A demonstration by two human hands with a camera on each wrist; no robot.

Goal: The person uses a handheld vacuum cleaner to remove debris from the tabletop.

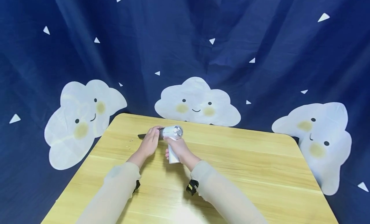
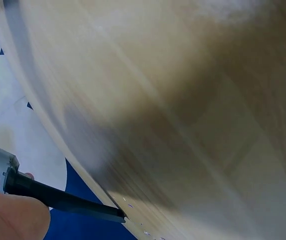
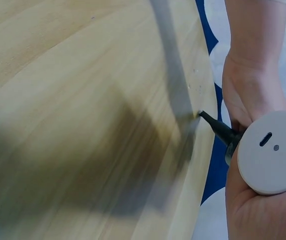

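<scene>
- While both sleeved arms reach in from the near edge of the tabletop [image 1: 260, 172], the two hands meet toward the far left corner around a small white handheld vacuum [image 1: 172, 133].
- The right hand [image 1: 177, 148] has its fingers curled round the vacuum's white handle, whose flat round base with a slot and a small dot faces the right wrist camera [image 3: 272, 152].
- The left hand [image 1: 150, 142] rests curled over the front of the vacuum where the black nozzle [image 1: 142, 136] joins the body; the left wrist view shows a fingertip right against that joint [image 2: 12, 215].
- The black nozzle is long and thin, pointing toward the left edge of the tabletop, with its tip low at the wood surface [image 2: 117, 216]; whether it actually touches the wood cannot be told.
- A few small pale crumbs [image 1: 130, 143] lie on the tabletop just beyond and beside the nozzle tip, close to the left edge; the right wrist view shows them as tiny specks [image 3: 195, 82].
- The vacuum's silvery rear end with a round vent faces right and upward in the head view.
- Behind the tabletop hangs a dark blue curtain [image 1: 260, 50] printed with smiling white clouds and small white triangles.
- A black strap [image 1: 192, 186] shows at the right wrist.
</scene>
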